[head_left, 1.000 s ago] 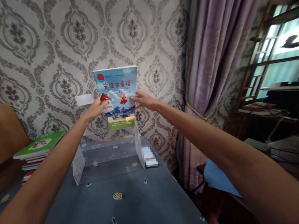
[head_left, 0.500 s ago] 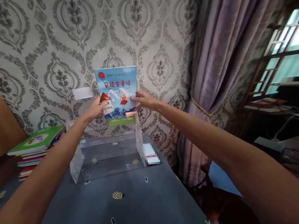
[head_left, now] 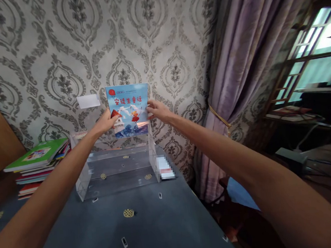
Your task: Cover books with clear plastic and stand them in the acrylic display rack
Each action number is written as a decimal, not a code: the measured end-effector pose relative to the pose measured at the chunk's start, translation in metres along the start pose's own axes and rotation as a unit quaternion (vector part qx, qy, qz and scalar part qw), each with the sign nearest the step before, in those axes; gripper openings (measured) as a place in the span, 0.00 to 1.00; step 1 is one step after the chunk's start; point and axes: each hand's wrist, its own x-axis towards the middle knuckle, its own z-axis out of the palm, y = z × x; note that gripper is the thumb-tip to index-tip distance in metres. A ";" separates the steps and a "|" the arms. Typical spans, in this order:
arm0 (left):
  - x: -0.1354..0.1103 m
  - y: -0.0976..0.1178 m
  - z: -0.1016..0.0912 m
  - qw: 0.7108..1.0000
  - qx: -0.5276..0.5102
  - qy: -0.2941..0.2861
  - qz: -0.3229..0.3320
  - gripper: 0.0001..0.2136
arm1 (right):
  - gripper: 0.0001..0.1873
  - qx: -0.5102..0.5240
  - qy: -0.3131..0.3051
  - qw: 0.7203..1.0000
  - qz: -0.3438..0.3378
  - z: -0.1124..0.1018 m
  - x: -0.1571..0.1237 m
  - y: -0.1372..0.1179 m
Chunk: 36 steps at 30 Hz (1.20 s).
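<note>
A blue picture book [head_left: 129,111] with red Chinese title letters stands upright, its cover facing me. My left hand [head_left: 107,121] grips its left edge, thumb on the cover. On the opposite edge my right hand [head_left: 157,111] is closed, with its fingers partly hidden by the book and each other. Below and around the book is a clear plastic rack [head_left: 153,156] on the table. The book's lower part is at the rack's back top; whether its bottom edge touches the rack I cannot tell.
A stack of books with a green book [head_left: 39,154] on top lies left of the rack. A blurred-out white item [head_left: 165,167] is right of it on the dark patterned tablecloth [head_left: 147,235]. White paper [head_left: 88,101] is on the wall. A purple curtain [head_left: 232,63] hangs at the right.
Both hands have lowered the book slightly, and its green bottom strip no longer shows. The right fingers have closed in on the book's edge. The view has shifted a little.
</note>
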 end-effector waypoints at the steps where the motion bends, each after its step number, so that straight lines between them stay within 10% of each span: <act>1: 0.000 0.002 0.001 1.000 0.004 -0.008 -0.008 0.14 | 0.13 0.000 -0.011 1.000 0.007 0.001 -0.002 0.000; 36: -0.008 0.015 0.007 0.996 0.032 0.036 -0.078 0.18 | 0.30 0.026 0.068 0.996 0.042 0.013 -0.011 -0.001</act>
